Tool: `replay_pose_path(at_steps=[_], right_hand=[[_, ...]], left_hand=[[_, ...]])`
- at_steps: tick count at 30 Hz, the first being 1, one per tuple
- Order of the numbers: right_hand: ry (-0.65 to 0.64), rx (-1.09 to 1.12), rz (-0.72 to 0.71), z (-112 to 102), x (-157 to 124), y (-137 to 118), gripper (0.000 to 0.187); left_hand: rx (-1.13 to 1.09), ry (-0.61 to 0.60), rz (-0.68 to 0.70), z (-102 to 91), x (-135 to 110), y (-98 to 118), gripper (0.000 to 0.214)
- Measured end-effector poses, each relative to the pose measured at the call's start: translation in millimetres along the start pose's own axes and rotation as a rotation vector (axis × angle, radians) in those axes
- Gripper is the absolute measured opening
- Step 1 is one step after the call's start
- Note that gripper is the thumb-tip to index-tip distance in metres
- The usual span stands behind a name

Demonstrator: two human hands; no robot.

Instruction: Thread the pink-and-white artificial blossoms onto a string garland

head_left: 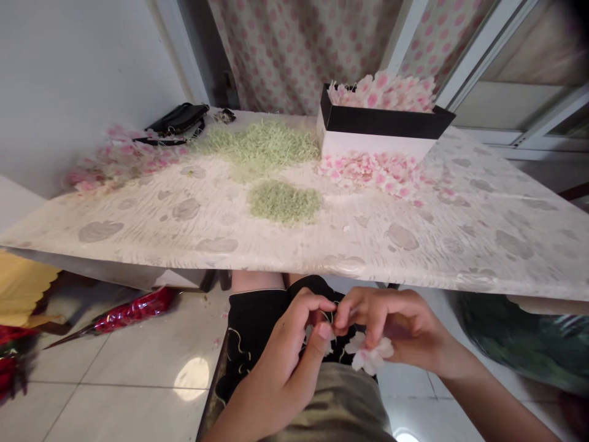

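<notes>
- A pale pink flower (369, 356) is pinched in the right hand (391, 325), below the table (294, 245) edge
- A thin wire (327, 316) is gripped between the left hand (276, 362) fingertips, close against the flower
- Pink petals (368, 173) and green shreds (260, 144) are spread on the table, beside a black-and-white box (377, 132)

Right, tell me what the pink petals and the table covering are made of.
The pink petals look like thin matte fabric or paper, going by their soft, crinkled edges. The table covering looks like glossy printed plastic sheet: it creases and shines along the near edge.
</notes>
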State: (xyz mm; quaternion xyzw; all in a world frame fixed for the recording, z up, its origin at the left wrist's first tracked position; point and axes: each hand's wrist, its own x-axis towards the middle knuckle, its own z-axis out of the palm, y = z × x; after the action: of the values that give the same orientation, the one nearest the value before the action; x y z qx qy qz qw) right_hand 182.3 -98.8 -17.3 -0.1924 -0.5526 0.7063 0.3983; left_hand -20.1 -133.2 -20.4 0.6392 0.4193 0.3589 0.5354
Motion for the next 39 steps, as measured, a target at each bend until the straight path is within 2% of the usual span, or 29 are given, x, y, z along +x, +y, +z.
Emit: replay_pose_path(at_steps=[7, 15, 19, 24, 29, 32, 39], right_hand=[[-0.045, 0.03, 0.019, -5.3, 0.5, 2.9, 0.017], [-0.006, 0.062, 0.042, -8.1, -2.7, 4.6, 0.018], [0.034, -0.08, -0.016, -1.3, -1.7, -0.6, 0.015], [0.055, -0.329, -0.137, 10.0, -1.9, -2.6, 0.026], [0.042, -0.438, -0.262, 13.8, -1.8, -2.1, 0.027], [0.035, -0.469, -0.279, 14.1, -2.6, -3.9, 0.025], [0.029, -0.54, -0.26, 15.0, -6.1, -3.7, 0.035]], left_hand=[[-0.021, 0.014, 0.051, 2.8, 2.0, -6.0, 0.014], [0.09, 0.061, 0.16, 1.8, 7.6, -4.7, 0.008], [0.039, 0.105, 0.197, 2.3, 6.2, -4.6, 0.01], [-0.053, 0.084, 0.171, 6.6, 2.0, -5.8, 0.013], [-0.143, 0.071, 0.251, 13.0, 3.3, -8.2, 0.012], [-0.179, 0.078, 0.255, 15.0, 4.1, -8.8, 0.012], [-0.136, 0.04, 0.264, 13.8, 0.5, -10.9, 0.012]])
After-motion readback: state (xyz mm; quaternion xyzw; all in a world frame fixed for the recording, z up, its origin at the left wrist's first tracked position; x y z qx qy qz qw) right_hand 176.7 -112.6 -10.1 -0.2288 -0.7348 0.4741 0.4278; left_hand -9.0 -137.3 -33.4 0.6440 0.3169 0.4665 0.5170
